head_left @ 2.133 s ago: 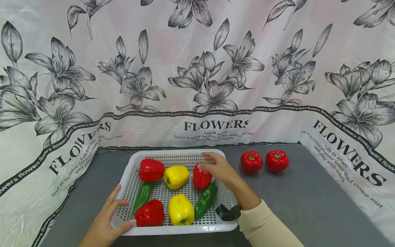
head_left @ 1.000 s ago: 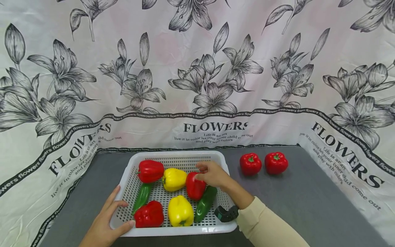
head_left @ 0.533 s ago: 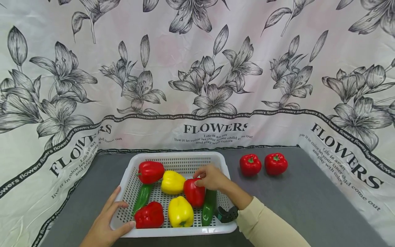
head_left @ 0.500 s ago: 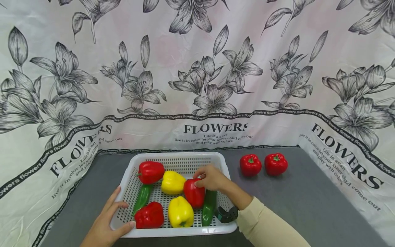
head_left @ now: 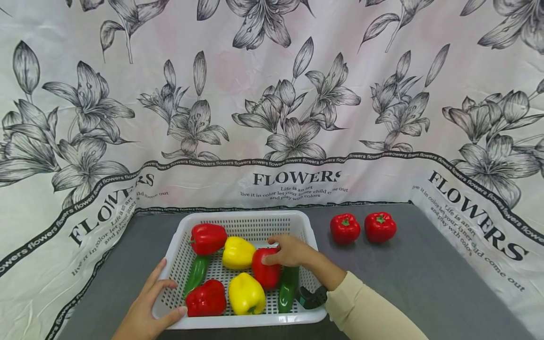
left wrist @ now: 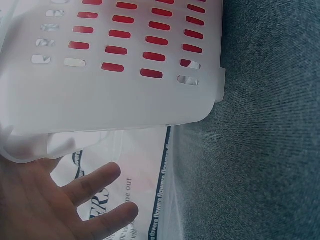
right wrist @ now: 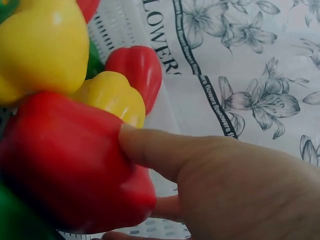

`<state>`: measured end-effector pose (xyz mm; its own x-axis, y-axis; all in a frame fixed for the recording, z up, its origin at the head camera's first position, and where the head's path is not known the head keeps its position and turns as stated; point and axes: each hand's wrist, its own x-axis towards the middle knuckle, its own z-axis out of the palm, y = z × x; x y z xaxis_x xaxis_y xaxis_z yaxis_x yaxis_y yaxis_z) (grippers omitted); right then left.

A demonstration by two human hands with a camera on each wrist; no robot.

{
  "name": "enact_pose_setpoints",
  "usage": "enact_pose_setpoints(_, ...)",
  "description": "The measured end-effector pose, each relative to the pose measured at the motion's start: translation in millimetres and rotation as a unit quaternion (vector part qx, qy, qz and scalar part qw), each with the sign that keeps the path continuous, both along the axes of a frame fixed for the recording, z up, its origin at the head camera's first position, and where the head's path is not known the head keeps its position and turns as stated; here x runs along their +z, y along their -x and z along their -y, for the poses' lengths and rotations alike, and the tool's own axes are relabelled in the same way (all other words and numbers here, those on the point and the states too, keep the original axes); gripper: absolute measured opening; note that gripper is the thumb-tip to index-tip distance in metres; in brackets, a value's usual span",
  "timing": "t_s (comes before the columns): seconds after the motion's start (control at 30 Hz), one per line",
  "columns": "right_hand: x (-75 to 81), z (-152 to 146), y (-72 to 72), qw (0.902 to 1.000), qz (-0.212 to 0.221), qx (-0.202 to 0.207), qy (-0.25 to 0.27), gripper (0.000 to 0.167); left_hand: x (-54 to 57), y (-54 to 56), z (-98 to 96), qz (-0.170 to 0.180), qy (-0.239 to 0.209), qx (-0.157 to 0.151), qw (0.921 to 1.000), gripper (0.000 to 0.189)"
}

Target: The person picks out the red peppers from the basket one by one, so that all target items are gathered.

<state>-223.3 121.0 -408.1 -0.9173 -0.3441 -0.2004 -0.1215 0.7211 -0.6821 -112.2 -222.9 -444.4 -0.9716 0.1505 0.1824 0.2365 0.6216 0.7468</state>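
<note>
In the head view, my right hand (head_left: 293, 251) pinches a red bell pepper (head_left: 265, 276) inside the white perforated basket (head_left: 244, 322). The right wrist view shows the thumb along the side of that red bell pepper (right wrist: 75, 165), other fingers partly hidden behind it. A dark green cucumber (head_left: 288, 290) lies against its right side. Two yellow bell peppers sit close by, one behind (head_left: 239, 253) and one in front (head_left: 246, 294). My left hand (head_left: 146, 302) is at the basket's front left corner, thumb at the rim and fingers spread outside; the left wrist view shows straight fingers (left wrist: 95, 185).
More red bell peppers lie in the basket, at back left (head_left: 208, 239) and front left (head_left: 207, 298), with another cucumber (head_left: 197, 275) between them. Two red bell peppers (head_left: 345, 229) (head_left: 380, 227) stand on the grey table (head_left: 408, 278) to the right. A flower-printed cloth (head_left: 225, 127) hangs behind.
My right hand has moved the red bell pepper leftward and toward the front. The right cucumber has turned to lie more front-to-back. The front yellow pepper has shifted slightly left. My left hand stays put.
</note>
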Motion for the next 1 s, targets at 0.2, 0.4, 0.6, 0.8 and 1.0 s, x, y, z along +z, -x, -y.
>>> enact_pose_setpoints(0.2,-0.3,1.1,-0.2,0.9994,0.010,0.019,-0.026,0.060,-0.5,1.8,-0.1,-0.008,0.003,-0.002,1.0000,0.040)
enact_pose_setpoints(0.4,-1.0,-0.6,-1.5,0.9992,0.016,0.035,0.011,0.057,-1.5,2.3,-0.5,0.008,-0.002,0.002,1.0000,0.041)
enact_pose_setpoints(0.6,0.9,-1.2,-1.0,0.9985,0.018,0.033,0.040,0.060,-0.6,3.6,-1.3,0.044,-0.016,0.008,0.9989,0.044)
enact_pose_setpoints(0.8,0.2,-3.2,1.2,0.9938,0.009,0.040,0.103,0.059,-0.4,4.2,-0.2,0.071,-0.034,0.003,0.9969,0.045)
enact_pose_setpoints(1.0,-1.5,-4.2,2.6,0.9902,0.003,0.044,0.132,0.068,-1.4,5.5,1.1,0.069,-0.040,-0.002,0.9968,0.044)
